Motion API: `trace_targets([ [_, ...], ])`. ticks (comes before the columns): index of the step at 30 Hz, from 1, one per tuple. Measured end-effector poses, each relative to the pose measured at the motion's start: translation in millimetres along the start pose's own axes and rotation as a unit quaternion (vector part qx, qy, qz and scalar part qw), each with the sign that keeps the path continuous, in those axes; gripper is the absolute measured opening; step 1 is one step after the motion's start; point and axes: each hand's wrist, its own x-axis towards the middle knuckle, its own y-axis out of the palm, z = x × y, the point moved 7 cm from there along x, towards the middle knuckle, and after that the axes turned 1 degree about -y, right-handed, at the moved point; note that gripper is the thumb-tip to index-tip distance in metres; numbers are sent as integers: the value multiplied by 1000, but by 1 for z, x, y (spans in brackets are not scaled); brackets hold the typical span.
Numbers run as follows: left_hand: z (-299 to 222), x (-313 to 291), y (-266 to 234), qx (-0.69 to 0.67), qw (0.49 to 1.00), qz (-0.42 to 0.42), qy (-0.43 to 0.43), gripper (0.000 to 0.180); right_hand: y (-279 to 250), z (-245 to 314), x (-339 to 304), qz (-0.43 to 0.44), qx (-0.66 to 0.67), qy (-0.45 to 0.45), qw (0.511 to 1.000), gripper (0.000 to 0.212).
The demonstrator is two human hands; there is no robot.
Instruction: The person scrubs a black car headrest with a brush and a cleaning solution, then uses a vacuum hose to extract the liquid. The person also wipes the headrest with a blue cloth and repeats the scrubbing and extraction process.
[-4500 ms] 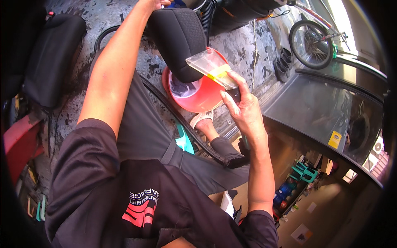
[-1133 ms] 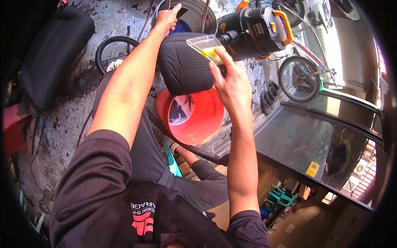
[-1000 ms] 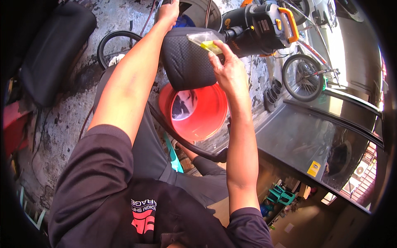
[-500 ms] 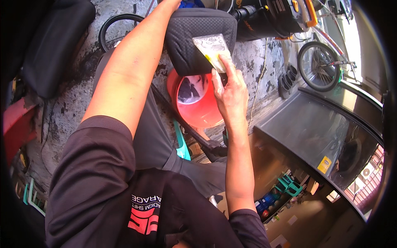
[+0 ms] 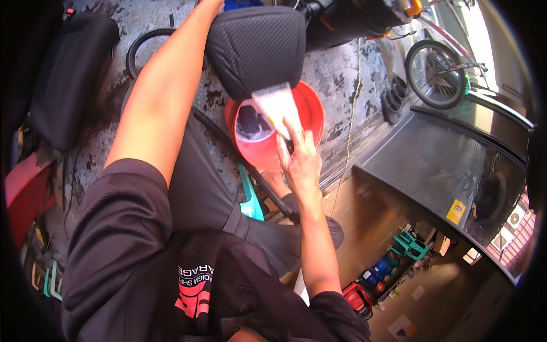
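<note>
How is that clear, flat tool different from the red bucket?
The clear tool looks pale and flared; the red bucket is round. The right hand holds the clear tool, while the red bucket rests on the floor. The clear tool is smaller than the red bucket. Both appear at the black cushion's lower edge in this view.

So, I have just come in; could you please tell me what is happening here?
The person's right hand grips a clear, flat nozzle, its wide end at the lower edge of a black padded cushion; whether the two touch is hard to tell. The left hand is mostly cut off at the picture's top, near the cushion's upper left corner, so its hold is unclear. A red bucket stands below, and a black canister is beyond, to the right.
</note>
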Motion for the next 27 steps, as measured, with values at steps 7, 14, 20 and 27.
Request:
trace_targets([
  [7,-6,-23,2,-38,992,62,-102,58,-68,-13,19,-66,-12,-6,998,46],
  [14,-20,-29,-8,32,995,40,-87,66,-106,18,167,-61,59,-84,993,47],
  [20,-24,-45,-2,5,992,61,-111,66,-86,17,202,-2,25,-39,999,49],
  [27,-24,-42,-5,-27,992,60,-105,54,-67,-4,143,-22,61,-37,997,47],
])
